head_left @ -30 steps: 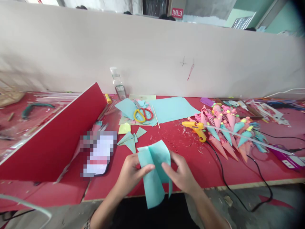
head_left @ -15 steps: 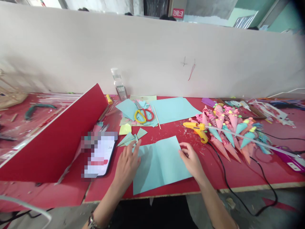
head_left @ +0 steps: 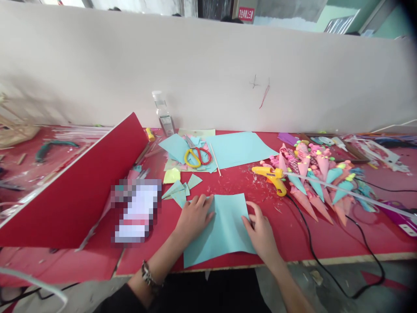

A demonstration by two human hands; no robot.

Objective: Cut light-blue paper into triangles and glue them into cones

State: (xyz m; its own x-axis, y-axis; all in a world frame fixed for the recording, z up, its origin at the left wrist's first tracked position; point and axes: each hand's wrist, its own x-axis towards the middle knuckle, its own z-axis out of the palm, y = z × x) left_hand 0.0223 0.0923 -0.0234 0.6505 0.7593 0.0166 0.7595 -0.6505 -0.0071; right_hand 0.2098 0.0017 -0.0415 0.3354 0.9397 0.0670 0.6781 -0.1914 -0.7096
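A light blue sheet of paper [head_left: 224, 230] lies near the table's front edge, its right part raised a little. My left hand [head_left: 194, 219] rests on the sheet's left part, palm down, with its fingertips near the top edge. At the right edge my right hand [head_left: 262, 230] has thumb and fingers around the paper's border. Cut blue paper pieces [head_left: 177, 191] lie beyond my left hand. Farther back, scissors [head_left: 197, 156] with yellow and red handles rest on paper scraps, beside a thin white stick [head_left: 215, 160].
A yellow glue gun [head_left: 272, 176] and a heap of pink and blue cones [head_left: 319, 178] are at the right, with a black cord. At the left are a phone [head_left: 138, 213] and a red panel [head_left: 84, 187]. A bottle [head_left: 164, 117] stands by the white partition [head_left: 208, 74].
My left hand has moved right and onto the sheet. My right hand has shifted slightly left, and the sheet's right side has come inward and now bulges.
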